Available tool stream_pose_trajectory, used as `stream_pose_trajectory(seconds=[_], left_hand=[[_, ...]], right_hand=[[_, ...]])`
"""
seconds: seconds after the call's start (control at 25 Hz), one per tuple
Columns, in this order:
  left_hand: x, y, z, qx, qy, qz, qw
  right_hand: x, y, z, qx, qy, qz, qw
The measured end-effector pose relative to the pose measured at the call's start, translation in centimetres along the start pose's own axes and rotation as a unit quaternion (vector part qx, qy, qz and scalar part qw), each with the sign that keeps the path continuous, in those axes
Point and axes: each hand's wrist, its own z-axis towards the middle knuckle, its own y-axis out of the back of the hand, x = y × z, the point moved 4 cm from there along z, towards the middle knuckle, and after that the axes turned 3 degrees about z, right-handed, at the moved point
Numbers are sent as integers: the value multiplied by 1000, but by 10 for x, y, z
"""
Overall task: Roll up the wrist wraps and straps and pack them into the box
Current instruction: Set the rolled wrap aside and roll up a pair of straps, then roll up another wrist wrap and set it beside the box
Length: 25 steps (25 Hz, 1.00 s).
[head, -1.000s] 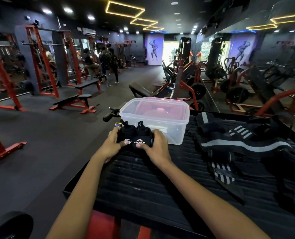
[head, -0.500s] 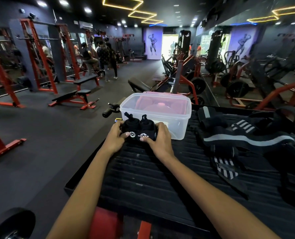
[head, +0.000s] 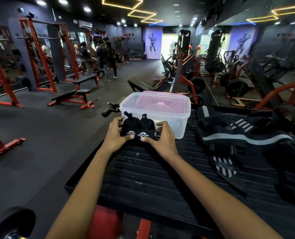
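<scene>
- Wrist wraps point(head: 137, 129): two black rolled bundles, side by side and touching, sit at the table's point(head: 143, 169) far edge, just in front of the near wall of the box point(head: 169, 116), at about 12 o'clock from you.
- Your left hand point(head: 115, 135) closes on the left roll and your right hand point(head: 162, 137) on the right roll, thumbs pressed on the labelled faces. Judgement: pressing them together keeps both rolls from unwinding and lets you lift them as one unit.
- Orientation: each roll's axis runs roughly 6 to 12 o'clock, tilted upward; the white logo faces point toward you at 6 o'clock, and the thumb loops stick up at the far end.
- The box is translucent, open at the top; pink shows through it, and you cannot tell whether that is a lid behind or contents.
- Loose straps point(head: 243, 135) lie unrolled at 2 o'clock, well apart from your hands. Judgement: these remain to be rolled.
</scene>
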Motion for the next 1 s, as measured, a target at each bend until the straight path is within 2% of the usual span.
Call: stream_pose_trajectory(seconds=[0.08,0.16,0.2,0.28,0.36,0.44,0.52,0.64,0.68,0.84,1.0], left_hand=[[-11,4,-5,-66,-49,38,996],[-41,0,-20,-161,-151,100,970],[-62,-10,-29,-181,-210,106,955],[-106,-47,-44,-152,-311,93,934],[-140,-101,-51,-53,-356,77,930],[-163,-155,-54,47,-336,78,937],[-168,-196,-49,125,-277,78,949],[-154,-230,-39,177,-207,125,954],[-147,-237,-40,186,-197,142,952],[-126,-250,-50,214,-223,209,928],[-124,-247,-53,234,-261,235,907]], right_hand=[[1,13,-1,-1,-9,14,1000],[3,31,-3,8,-12,19,1000],[2,42,-4,7,-4,15,1000],[4,70,-7,-4,30,-7,1000],[5,105,-10,-17,80,-69,994],[0,147,-11,-19,90,-149,985],[-16,190,-14,-26,58,-222,973],[-47,248,-18,-64,16,-334,940],[-57,261,-18,-53,-14,-358,932],[-86,265,-12,102,-111,-411,899],[-89,253,2,166,-124,-420,884]])
